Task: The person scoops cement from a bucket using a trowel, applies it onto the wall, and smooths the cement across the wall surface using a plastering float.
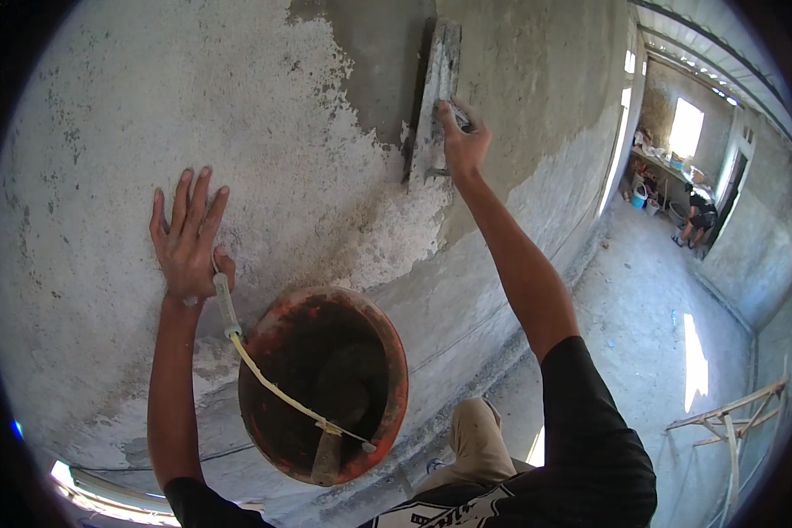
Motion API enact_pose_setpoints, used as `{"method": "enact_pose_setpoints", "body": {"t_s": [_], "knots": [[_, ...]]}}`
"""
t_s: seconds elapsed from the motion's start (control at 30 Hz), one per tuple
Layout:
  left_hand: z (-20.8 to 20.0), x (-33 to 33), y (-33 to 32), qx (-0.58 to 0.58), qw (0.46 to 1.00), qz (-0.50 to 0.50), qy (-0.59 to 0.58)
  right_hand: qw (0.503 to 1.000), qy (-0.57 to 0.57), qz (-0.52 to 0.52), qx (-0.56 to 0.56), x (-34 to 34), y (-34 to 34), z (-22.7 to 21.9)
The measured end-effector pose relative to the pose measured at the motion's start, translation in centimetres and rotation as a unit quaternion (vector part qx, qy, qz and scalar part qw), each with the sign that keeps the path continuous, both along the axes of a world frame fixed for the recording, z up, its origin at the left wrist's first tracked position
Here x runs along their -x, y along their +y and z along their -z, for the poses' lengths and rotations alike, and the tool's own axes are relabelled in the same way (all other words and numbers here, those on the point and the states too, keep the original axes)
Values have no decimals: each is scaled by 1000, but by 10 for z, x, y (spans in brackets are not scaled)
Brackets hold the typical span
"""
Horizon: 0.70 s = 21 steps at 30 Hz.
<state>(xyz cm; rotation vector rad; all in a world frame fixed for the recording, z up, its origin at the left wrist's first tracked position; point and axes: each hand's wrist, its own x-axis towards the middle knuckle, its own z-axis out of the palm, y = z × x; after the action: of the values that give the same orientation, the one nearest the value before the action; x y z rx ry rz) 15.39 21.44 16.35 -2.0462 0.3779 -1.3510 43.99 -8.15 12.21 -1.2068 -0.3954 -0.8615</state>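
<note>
The right hand [465, 145] clamps the trowel [430, 106] against the wall [123, 114], presumably for even pressure; the left hand [187, 251] splays, likely bracing, its grip on the bucket handle [227, 308] unclear.

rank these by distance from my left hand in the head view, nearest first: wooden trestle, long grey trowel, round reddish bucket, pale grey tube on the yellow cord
1. Pale grey tube: at the left hand.
2. Round reddish bucket: below and right of it.
3. Long grey trowel: up and right, in the right hand.
4. Wooden trestle: far off at lower right.
</note>
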Motion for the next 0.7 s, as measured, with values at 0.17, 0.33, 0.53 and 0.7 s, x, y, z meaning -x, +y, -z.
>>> {"method": "enact_pose_setpoints", "body": {"t_s": [0.17,0.33,0.53,0.7], "knots": [[2,1,-1,-15,1000,-19,7,999,-14,32,1,-16,14,18],[-1,-3,3,-18,999,-30,2,997,8,26,69,3,21,17],[-2,-5,6,-24,998,-50,-8,990,-1,-38,135,31,26,30],[5,-5,7,-11,999,-32,-1,981,-52,-142,124,58,23,82]]}}
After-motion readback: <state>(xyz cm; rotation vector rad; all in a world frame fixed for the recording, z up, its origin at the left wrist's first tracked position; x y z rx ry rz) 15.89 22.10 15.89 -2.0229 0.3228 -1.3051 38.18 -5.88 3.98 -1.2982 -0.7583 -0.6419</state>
